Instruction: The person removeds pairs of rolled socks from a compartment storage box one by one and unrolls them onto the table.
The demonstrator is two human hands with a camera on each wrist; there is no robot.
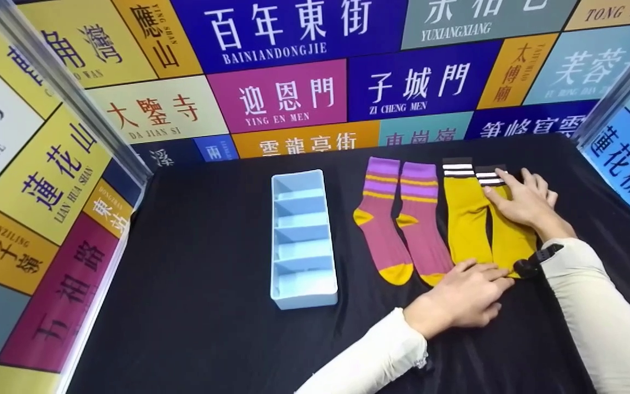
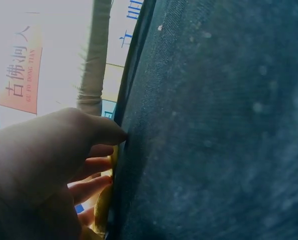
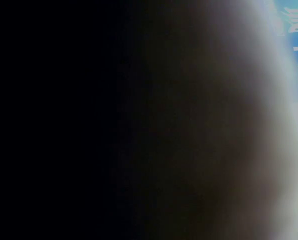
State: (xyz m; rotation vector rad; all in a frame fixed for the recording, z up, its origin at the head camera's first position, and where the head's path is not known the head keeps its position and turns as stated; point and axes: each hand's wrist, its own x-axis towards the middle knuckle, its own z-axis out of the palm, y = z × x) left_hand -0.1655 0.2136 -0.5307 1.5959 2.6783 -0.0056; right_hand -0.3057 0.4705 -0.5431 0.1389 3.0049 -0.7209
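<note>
Two mustard-yellow socks with black-and-white striped cuffs lie flat side by side at the right in the head view, a left one (image 1: 465, 224) and a right one (image 1: 512, 243). My right hand (image 1: 531, 202) rests on the upper part of the right sock, fingertips at its cuff. At the lower ends of both yellow socks is my left hand (image 1: 468, 295), fingers spread and slightly bent over the toes. The left wrist view shows the left thumb (image 2: 106, 129) at the black cloth and fingers touching yellow fabric. Blur and darkness fill most of the right wrist view.
Left of the yellow pair lie two pink socks (image 1: 383, 235) with purple-and-orange striped cuffs and yellow heels. A light-blue divided box (image 1: 304, 302) with several compartments stands further left. Black cloth (image 1: 200, 273) covers the table, and printed panels (image 1: 276, 96) border it.
</note>
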